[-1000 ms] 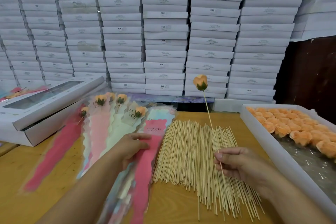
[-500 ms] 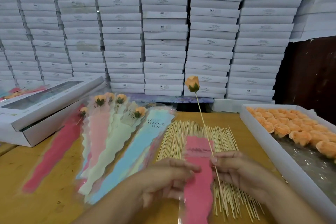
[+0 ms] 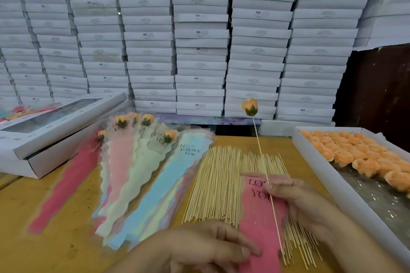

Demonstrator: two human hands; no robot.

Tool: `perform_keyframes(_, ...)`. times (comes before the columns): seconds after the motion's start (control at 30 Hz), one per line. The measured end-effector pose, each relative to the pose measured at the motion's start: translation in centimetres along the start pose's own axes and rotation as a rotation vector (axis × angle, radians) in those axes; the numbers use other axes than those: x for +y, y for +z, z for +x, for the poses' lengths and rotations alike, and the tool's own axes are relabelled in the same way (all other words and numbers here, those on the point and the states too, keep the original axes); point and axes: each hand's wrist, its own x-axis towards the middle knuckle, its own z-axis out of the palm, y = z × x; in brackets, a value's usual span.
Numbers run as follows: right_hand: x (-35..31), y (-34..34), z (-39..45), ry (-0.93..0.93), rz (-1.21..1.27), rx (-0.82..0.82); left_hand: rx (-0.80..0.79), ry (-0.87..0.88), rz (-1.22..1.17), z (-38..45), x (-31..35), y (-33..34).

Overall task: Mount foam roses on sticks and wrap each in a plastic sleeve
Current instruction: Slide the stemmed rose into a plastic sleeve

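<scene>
Right hand (image 3: 304,204): thumb and forefinger pinch a thin wooden stick (image 3: 266,175) near its middle. The stick rises tilted from the pinch, and a peach foam rose (image 3: 250,107) with green sepals sits on its upper end, well above the fingertips. The lower length of the stick runs down from the pinch across the face of a pink sleeve (image 3: 259,224).

Left hand (image 3: 213,248): fingers extended and close together, tips resting on the lower left edge of the pink sleeve; whether the thumb is under the film cannot be told. The sleeve, printed "LOVE YOU", lies between the two hands on top of a loose pile of bare sticks (image 3: 219,186) that spreads out beneath and beyond both sets of fingers.

Beyond the left fingers, on the wooden table (image 3: 33,206): a fan of empty sleeves (image 3: 155,195) in blue, cream, pink and red, and among them wrapped roses (image 3: 124,137) already on sticks. Further left of these is a white window box (image 3: 51,126) with its lid ajar.

Just beside the right wrist, outward: a white tray (image 3: 328,184) holding rows of loose peach roses (image 3: 355,153). Stacked white cartons (image 3: 199,35) fill the background
</scene>
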Motion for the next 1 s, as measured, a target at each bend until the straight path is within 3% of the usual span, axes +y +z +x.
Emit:
perform_keyframes(0.07, 0.0, 0.2, -0.1, -0.010, -0.011, -0.013, 0.082, 0.046, -0.026, -0.1, 0.3, -0.3)
perform_keyframes(0.2, 0.2, 0.8, -0.3, -0.013, -0.044, -0.088, 0.486, 0.189, -0.314, 0.8, 1.1, -1.0)
perform_keyframes(0.27, 0.4, 1.1, -0.3, -0.022, -0.042, -0.109, 0.586, 0.209, -0.403, 1.5, 1.4, -1.3)
perform_keyframes(0.47, 1.0, 2.0, -0.5, 0.008, -0.062, -0.184, 0.510, 0.265, -0.443, 3.7, 1.8, -1.2)
perform_keyframes(0.7, 1.7, 2.7, -0.6, 0.023, -0.112, -0.236, 0.533, 0.360, -0.500, 5.2, 0.7, -1.8)
perform_keyframes(1.0, 1.0, 2.0, -0.4, -0.002, -0.080, -0.117, 0.549, 0.360, -0.492, 5.1, -0.5, -2.0)
